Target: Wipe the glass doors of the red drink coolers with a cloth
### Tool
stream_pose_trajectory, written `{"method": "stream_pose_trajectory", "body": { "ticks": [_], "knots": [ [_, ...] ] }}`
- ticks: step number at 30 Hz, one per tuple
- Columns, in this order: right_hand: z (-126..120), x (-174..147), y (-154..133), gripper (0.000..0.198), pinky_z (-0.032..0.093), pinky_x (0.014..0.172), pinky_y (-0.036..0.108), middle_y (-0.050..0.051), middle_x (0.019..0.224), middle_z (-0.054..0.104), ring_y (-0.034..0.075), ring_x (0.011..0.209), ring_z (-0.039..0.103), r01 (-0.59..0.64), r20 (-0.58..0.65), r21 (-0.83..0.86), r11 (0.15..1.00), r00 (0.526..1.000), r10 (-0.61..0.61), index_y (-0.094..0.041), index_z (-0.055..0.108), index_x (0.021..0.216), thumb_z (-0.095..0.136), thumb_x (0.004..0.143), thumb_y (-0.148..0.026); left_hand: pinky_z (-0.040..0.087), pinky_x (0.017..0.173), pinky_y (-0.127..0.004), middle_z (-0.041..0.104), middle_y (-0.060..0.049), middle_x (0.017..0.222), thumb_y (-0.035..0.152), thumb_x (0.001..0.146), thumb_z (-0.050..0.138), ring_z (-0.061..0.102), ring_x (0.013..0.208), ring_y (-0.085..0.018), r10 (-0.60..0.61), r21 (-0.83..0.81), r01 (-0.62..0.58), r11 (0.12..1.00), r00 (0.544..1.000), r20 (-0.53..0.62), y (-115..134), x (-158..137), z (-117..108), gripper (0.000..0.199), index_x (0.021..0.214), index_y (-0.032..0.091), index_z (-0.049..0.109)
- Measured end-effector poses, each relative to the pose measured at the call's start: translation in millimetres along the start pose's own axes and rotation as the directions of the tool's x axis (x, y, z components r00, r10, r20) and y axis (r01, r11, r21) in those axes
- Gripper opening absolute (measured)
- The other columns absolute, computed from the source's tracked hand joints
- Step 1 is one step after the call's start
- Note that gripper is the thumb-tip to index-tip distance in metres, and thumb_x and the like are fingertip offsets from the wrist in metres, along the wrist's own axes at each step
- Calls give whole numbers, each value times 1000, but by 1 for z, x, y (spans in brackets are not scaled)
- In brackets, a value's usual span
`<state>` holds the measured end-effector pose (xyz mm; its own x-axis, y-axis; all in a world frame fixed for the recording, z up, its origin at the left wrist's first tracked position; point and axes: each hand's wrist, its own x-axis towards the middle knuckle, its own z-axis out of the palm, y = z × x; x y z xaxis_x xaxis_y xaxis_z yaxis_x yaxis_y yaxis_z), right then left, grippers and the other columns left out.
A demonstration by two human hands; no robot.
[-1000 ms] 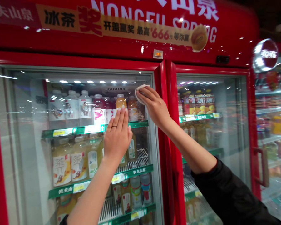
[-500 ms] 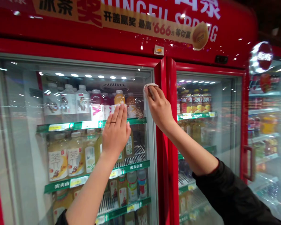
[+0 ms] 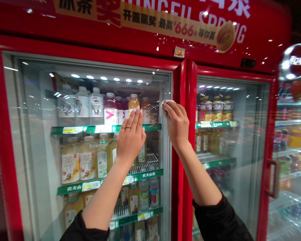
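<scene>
Red framing (image 3: pixel 178 174) is set around the left glass pane (image 3: pixel 41 157) of a drinks fridge (image 3: pixel 95 42), and at that pane's upper right edge, just beside the framing, a small white cloth (image 3: pixel 164 107) is held by the right hand (image 3: pixel 178 125). How much of the pane is already done, and how much is left, cannot be told: reflections are scattered across it, and no line between a finished and an unfinished part is shown. Work is judged to be under way, since the cloth is held up at the glass; on the right glass pane (image 3: pixel 251 144) neither hand is laid. The right hand's fingers are bent and drawn close together over the cloth, which is gripped under their tips; whether the thumb is used cannot be made out. By the left hand (image 3: pixel 130 140) nothing is held: its fingers are stretched straight and nearly pressed together, pointed upward, with the palm turned to the glass and apparently rested on it, in front of the shelved bottles (image 3: pixel 96 103). A thin ring (image 3: pixel 127 127) is worn on one finger.
</scene>
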<state>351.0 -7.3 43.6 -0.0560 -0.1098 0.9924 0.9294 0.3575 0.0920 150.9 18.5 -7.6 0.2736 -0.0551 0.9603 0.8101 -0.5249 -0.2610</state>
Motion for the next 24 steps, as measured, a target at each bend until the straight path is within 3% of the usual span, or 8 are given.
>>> {"method": "stream_pose_trajectory", "body": {
  "ticks": [3, 6, 11, 15, 18, 21, 24],
  "knots": [
    [9, 2, -12, 49, 54, 130, 57, 5, 148, 75, 28, 147, 63, -49, -7, 77, 996, 999, 50, -34, 70, 152, 48, 112, -18, 29, 142, -49, 25, -7, 183, 17, 111, 47, 34, 170, -26, 1, 2, -1, 1000, 1000, -13, 0, 0, 0, 89, 177, 23, -12],
    [11, -5, -18, 52, 52, 133, 52, 2, 151, 75, 25, 152, 61, 3, 51, 123, 992, 999, -10, -36, 70, 151, 43, 112, -15, 29, 142, -49, 25, -8, 183, 16, 110, 47, 34, 170, -26, 2, 1, -2, 1000, 1000, -9, 0, 0, 0, 89, 177, 22, -12],
    [5, -19, -9, 55, 53, 132, 54, 2, 154, 73, 26, 153, 60, -9, 48, 81, 997, 999, 5, -37, 66, 156, 46, 111, -13, 31, 141, -49, 29, -8, 182, 16, 111, 45, 35, 169, -26, 7, -1, -7, 1000, 1000, -15, 1, -1, 0, 87, 177, 22, -11],
    [13, -1, -17, 63, 45, 137, 57, 2, 164, 65, 27, 164, 48, -66, 82, 49, 997, 995, 62, -36, 56, 164, 40, 109, -8, 31, 141, -49, 28, -8, 182, 15, 111, 45, 35, 169, -26, 2, -16, -2, 1000, 1000, -23, 1, -2, -1, 88, 177, 23, -12],
    [17, 8, -28, 66, 42, 139, 52, 1, 167, 62, 25, 166, 44, -15, 132, 55, 998, 991, 7, -33, 55, 165, 36, 108, -4, 29, 142, -49, 28, -7, 182, 14, 110, 45, 35, 169, -25, -11, -35, 10, 999, 1000, -23, 2, -3, -1, 87, 177, 23, -10],
    [9, -3, -27, 70, 44, 138, 52, -2, 167, 63, 24, 166, 44, 40, 189, 88, 995, 980, -56, -36, 53, 166, 36, 107, -2, 25, 143, -49, 28, -8, 183, 15, 110, 45, 32, 170, -25, -63, -47, 61, 997, 997, -42, 2, -4, -1, 84, 179, 22, -4],
    [-1, -17, -16, 72, 45, 137, 56, -2, 167, 62, 25, 165, 46, 5, 193, 70, 998, 981, -19, -40, 49, 167, 39, 107, -3, 21, 145, -50, 28, -10, 183, 17, 110, 45, 27, 172, -25, -148, -33, 146, 989, 986, -82, 2, -5, -1, 80, 180, 19, 5]
  ]
}}
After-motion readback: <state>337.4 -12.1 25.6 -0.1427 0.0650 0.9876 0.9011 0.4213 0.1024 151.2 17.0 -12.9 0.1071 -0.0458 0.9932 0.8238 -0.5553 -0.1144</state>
